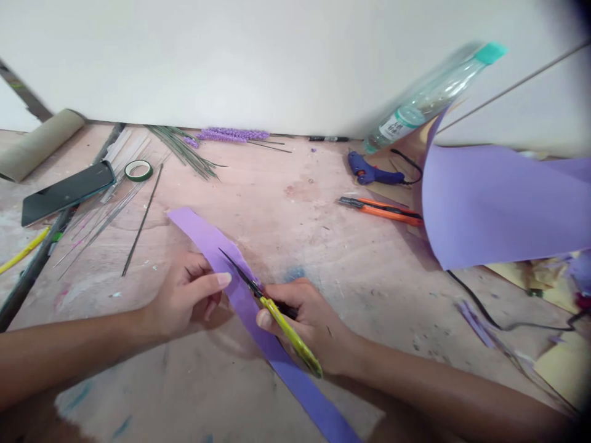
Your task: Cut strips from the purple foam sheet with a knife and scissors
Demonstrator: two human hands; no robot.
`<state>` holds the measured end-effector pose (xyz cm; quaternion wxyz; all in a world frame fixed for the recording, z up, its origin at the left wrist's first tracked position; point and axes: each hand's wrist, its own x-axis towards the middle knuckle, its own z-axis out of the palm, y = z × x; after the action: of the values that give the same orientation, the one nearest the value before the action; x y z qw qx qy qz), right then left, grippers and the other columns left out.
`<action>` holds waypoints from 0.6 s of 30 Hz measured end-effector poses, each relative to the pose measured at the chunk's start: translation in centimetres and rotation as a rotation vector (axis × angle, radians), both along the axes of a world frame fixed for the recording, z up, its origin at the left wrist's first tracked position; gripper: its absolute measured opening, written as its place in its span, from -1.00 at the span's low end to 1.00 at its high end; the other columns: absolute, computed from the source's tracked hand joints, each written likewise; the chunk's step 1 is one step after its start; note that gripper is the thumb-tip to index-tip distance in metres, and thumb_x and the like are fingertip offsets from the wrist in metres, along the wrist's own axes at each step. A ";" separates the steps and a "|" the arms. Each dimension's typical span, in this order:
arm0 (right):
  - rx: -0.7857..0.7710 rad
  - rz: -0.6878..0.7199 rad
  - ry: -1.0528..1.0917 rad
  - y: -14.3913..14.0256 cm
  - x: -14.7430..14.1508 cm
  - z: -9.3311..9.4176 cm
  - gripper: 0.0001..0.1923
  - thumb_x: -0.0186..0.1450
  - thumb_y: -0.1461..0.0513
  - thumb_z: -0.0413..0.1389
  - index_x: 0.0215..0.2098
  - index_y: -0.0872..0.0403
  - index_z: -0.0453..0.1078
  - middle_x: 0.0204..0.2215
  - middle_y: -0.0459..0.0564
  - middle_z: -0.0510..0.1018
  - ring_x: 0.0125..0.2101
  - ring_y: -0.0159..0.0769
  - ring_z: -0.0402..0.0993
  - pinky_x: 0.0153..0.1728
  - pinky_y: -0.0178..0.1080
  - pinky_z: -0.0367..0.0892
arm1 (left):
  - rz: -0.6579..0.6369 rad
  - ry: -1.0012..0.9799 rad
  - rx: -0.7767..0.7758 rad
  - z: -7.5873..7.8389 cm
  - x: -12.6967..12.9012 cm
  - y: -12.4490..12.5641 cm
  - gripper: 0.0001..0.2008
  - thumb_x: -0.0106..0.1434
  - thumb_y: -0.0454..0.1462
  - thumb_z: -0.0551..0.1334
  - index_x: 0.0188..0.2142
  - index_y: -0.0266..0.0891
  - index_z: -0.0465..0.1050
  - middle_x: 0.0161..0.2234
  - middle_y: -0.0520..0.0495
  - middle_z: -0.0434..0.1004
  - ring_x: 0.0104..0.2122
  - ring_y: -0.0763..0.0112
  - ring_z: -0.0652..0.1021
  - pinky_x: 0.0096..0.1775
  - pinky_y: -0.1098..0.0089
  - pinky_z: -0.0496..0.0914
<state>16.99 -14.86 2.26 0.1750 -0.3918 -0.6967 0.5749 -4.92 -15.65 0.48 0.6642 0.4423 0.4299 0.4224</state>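
A long purple foam strip (203, 237) lies across the wooden table (295, 234), running from the middle toward the near edge. My left hand (187, 294) pinches the strip's left side with thumb and fingers. My right hand (309, 320) grips yellow-handled scissors (277, 317), whose dark blades lie over the strip close to my left thumb.
A large purple foam sheet (489, 203) curls up at the right. An orange cutter (381, 209), a blue glue gun (372, 174) and a tilted plastic bottle (429, 95) lie behind it. At the left are a phone (67, 192), green tape (138, 170), wires (138, 221) and purple flower stems (231, 134).
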 end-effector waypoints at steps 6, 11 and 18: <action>-0.111 -0.004 0.077 -0.2 0.1 -0.2 -0.40 0.35 -0.20 0.09 -0.56 0.05 0.11 -0.64 -0.22 0.01 -0.59 -0.47 -0.08 -0.61 -0.32 -0.16 | 0.029 0.060 0.000 0.5 0.2 0.4 -0.67 0.19 -0.20 0.34 -0.65 -0.29 0.47 -0.78 0.04 0.37 -0.82 0.57 0.31 -0.75 0.57 0.10; -0.098 -0.005 0.071 -0.2 0.0 0.0 -0.40 0.34 -0.20 0.11 -0.56 0.06 0.14 -0.63 -0.21 0.02 -0.58 -0.47 -0.07 -0.60 -0.32 -0.13 | 0.021 0.106 0.009 0.9 0.5 0.4 -0.65 0.16 -0.19 0.36 -0.68 -0.30 0.45 -0.82 0.07 0.31 -0.81 0.60 0.26 -0.73 0.58 0.05; -0.103 -0.004 0.046 -0.3 -0.1 0.0 -0.41 0.32 -0.20 0.13 -0.55 0.05 0.12 -0.62 -0.20 0.02 -0.57 -0.46 -0.06 -0.60 -0.32 -0.14 | -0.014 0.107 0.007 0.9 0.5 0.1 -0.61 0.19 -0.14 0.36 -0.67 -0.31 0.49 -0.80 0.02 0.35 -0.81 0.60 0.24 -0.73 0.56 0.03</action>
<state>16.90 -15.12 2.26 0.1716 -0.3884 -0.6614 0.6183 -4.46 -15.59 1.42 0.6416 0.4695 0.4605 0.3949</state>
